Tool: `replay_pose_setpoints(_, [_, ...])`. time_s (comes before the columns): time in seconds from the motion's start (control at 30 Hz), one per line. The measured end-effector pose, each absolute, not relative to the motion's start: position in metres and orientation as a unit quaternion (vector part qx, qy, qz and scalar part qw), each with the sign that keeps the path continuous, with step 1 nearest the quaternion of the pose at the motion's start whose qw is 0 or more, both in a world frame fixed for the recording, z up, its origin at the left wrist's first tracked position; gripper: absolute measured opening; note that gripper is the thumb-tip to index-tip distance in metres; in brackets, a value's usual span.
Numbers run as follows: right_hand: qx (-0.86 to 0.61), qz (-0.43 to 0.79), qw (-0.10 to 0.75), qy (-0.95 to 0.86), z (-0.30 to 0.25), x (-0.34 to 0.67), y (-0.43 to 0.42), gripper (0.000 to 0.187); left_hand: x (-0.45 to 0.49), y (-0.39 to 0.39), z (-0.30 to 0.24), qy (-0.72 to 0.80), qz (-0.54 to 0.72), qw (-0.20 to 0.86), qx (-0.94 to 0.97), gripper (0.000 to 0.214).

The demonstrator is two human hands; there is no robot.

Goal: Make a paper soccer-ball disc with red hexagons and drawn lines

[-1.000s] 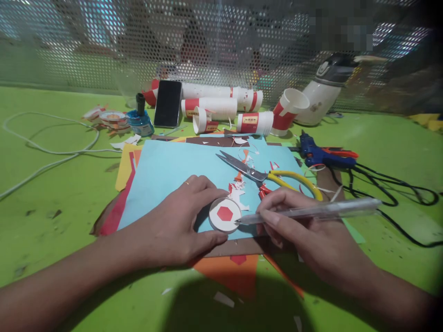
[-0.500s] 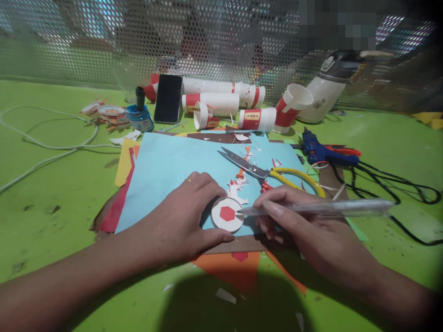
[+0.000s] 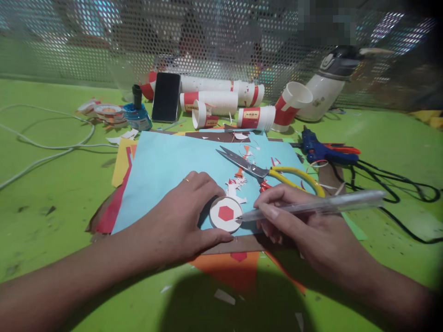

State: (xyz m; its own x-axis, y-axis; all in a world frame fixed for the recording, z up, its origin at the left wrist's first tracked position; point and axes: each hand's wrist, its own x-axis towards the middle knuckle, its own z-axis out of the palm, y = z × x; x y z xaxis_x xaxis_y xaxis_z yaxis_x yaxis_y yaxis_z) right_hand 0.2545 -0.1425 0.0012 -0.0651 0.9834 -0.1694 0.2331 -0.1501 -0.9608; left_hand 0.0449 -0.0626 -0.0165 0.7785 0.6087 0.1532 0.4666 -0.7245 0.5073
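A small round white disc, perhaps a cut-off paper cup bottom [image 3: 216,220], lies on light blue paper [image 3: 162,161] with a red paper hexagon [image 3: 226,213] at its middle. Curled around the disc's left side, my left hand [image 3: 188,214] grips its edge between thumb and fingers. My right hand [image 3: 290,214] pinches a clear pen [image 3: 325,204], whose tip meets the disc just right of the hexagon. Beyond my right hand lie open scissors [image 3: 258,170] with yellow and red handles. Red, white and orange paper scraps [image 3: 236,189] are scattered beside them.
Paper cups [image 3: 256,118] lie along the back near a phone [image 3: 166,97] and a blue glue bottle [image 3: 137,115]. At right are a blue glue gun [image 3: 323,152] with a black cord and a white flask [image 3: 318,92]. A white cable [image 3: 74,146] loops at left.
The pen tip has shifted slightly downward on the disc, and the pen's back end has swung a little left and up. My left hand keeps its hold.
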Motion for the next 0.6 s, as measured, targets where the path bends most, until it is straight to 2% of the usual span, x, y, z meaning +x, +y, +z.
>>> replay_pose_setpoints(0.6, [-0.571,0.490,0.377,-0.540,0.0051,0.2525,-0.1402,0.017,0.0446,-0.0635,-0.0157,0.293,0.153,0.232,0.915,0.044])
